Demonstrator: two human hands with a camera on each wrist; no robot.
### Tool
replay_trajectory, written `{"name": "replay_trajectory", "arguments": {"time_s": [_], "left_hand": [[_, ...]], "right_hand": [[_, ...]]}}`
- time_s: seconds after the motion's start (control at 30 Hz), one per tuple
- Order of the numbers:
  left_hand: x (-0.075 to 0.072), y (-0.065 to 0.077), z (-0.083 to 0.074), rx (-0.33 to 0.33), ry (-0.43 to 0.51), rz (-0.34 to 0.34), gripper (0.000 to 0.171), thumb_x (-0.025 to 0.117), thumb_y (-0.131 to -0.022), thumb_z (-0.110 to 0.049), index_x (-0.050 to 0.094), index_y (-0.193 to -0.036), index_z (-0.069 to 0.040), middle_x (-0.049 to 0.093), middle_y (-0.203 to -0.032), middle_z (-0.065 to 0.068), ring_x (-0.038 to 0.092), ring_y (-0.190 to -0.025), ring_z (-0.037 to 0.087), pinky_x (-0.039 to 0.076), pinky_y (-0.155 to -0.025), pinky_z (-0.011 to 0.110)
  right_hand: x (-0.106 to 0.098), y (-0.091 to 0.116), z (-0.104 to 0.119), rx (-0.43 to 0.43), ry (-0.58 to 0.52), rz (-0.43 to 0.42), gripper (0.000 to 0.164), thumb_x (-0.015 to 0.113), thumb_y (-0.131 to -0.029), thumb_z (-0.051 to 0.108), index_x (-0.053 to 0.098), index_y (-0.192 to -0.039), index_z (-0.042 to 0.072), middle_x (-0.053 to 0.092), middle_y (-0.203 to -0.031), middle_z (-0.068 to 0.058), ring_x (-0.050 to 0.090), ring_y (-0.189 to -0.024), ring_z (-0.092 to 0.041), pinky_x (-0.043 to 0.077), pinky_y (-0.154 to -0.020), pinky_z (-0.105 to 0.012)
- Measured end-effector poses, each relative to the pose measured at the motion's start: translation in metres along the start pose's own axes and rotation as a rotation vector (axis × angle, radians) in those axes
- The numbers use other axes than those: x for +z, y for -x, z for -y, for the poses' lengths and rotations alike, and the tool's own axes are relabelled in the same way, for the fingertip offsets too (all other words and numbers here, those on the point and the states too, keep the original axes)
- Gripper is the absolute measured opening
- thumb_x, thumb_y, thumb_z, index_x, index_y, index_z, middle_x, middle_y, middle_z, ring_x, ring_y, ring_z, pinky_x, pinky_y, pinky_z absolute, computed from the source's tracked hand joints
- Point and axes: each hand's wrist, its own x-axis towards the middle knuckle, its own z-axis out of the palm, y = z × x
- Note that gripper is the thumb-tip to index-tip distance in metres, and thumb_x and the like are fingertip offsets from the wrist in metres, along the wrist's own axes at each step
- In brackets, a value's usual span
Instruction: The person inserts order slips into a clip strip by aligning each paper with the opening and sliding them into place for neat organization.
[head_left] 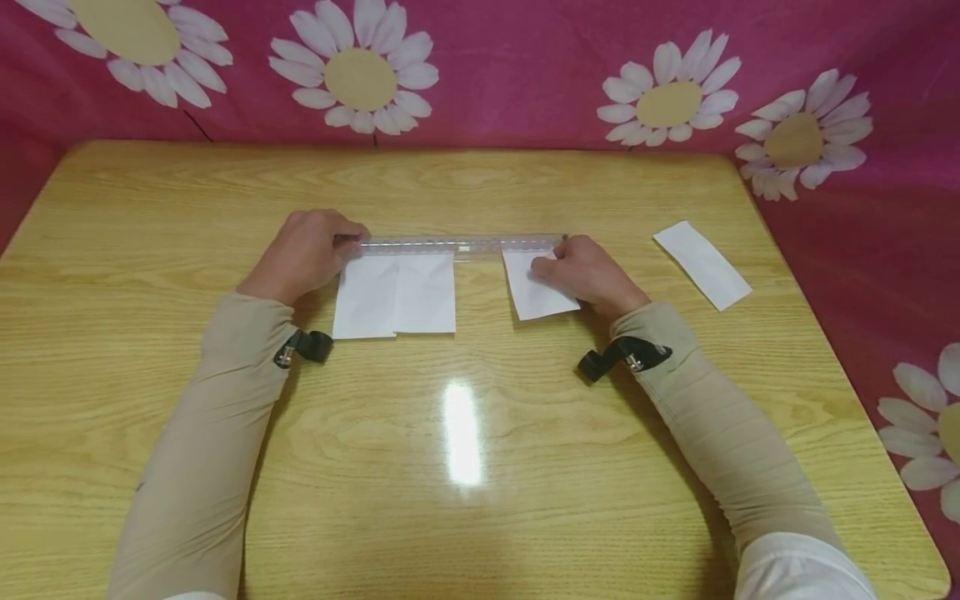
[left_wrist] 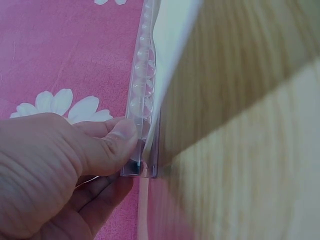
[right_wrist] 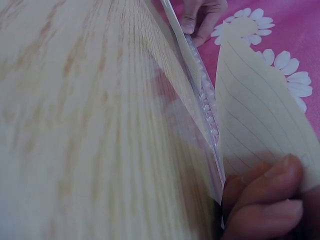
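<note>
A clear plastic ruler with a row of round shapes along it lies crosswise before me. My left hand pinches its left end between thumb and fingers, seen close in the left wrist view. Two white paper pieces sit side by side along the ruler's near edge, by that hand. At the ruler's other end, my right hand holds a third paper piece, thumb on top. The right wrist view shows faint lines on this piece and curled fingers against it, beside the ruler's end.
Another white paper strip lies at an angle on the wooden table, right of my right hand. A pink cloth with large white daisies hangs behind the table and down its right side.
</note>
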Motion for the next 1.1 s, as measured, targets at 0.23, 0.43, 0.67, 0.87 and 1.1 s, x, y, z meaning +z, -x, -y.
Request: {"name": "replay_trajectory", "arguments": {"time_s": [0.23,0.43,0.67,0.87,1.1], "left_hand": [[0.0002,-0.0002,0.0011,-0.013,0.013,0.015,0.033,0.06,-0.103,-0.005,0.069,-0.135,-0.005,0.069,-0.133,0.021,0.061,-0.12,0.035,0.049,-0.111,0.054],[-0.0005,0.0003,0.0005,0.0,0.01,0.008,0.032,0.06,-0.102,-0.005,0.069,-0.133,-0.004,0.069,-0.132,0.022,0.062,-0.121,0.036,0.049,-0.111,0.054],[-0.0008,0.0009,-0.0012,0.004,0.008,0.005,0.032,0.061,-0.102,-0.004,0.07,-0.132,-0.005,0.07,-0.131,0.022,0.062,-0.12,0.036,0.049,-0.112,0.054],[-0.0009,0.001,-0.0003,0.007,0.004,0.006,0.032,0.06,-0.102,-0.004,0.07,-0.133,-0.005,0.07,-0.131,0.022,0.062,-0.12,0.036,0.049,-0.112,0.054],[-0.0013,0.0011,0.0002,0.005,0.01,0.003,0.032,0.06,-0.103,-0.005,0.07,-0.133,-0.005,0.07,-0.131,0.022,0.062,-0.12,0.035,0.049,-0.11,0.053]], "right_hand": [[0.0004,0.0005,0.0019,0.001,0.006,0.006,0.029,0.063,-0.092,0.032,0.055,-0.075,0.011,0.044,-0.066,0.004,0.044,-0.058,-0.014,0.036,-0.05,-0.027],[0.0008,0.0007,0.0028,0.003,0.016,0.007,0.029,0.063,-0.092,0.033,0.053,-0.075,0.012,0.041,-0.066,0.004,0.042,-0.058,-0.015,0.034,-0.05,-0.028],[0.0014,0.0006,0.0038,0.002,0.017,0.008,0.028,0.063,-0.093,0.033,0.057,-0.078,0.01,0.043,-0.066,0.004,0.042,-0.056,-0.014,0.034,-0.049,-0.027],[0.0027,0.0,0.0034,-0.01,-0.013,0.011,0.026,0.064,-0.093,0.031,0.063,-0.082,0.007,0.051,-0.066,0.004,0.049,-0.057,-0.013,0.039,-0.05,-0.026],[0.0038,-0.0005,0.0047,-0.001,-0.028,0.013,0.025,0.064,-0.094,0.03,0.065,-0.089,0.006,0.056,-0.069,0.002,0.052,-0.056,-0.012,0.04,-0.049,-0.025]]}}
